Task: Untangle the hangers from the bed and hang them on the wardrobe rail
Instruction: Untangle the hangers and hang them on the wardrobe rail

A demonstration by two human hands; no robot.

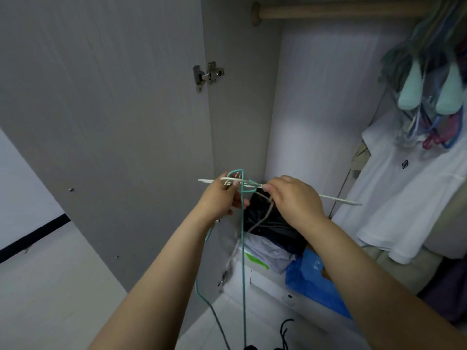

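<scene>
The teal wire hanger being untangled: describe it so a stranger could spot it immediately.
Below the wooden wardrobe rail, both hands meet before the open wardrobe. The teal wire hanger hangs from the left hand, dangling floorward. Unlike the white hanger lying horizontally across both hands, it is teal and vertical.

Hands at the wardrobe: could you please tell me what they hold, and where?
Both grip the white hanger on its straight bar: left hand near one end, right hand midway. A teal hanger dangles, tangled there.

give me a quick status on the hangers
Left hand and right hand both grip the white hanger. Teal hanger hooked through it. Wardrobe rail above, not reached.
</scene>
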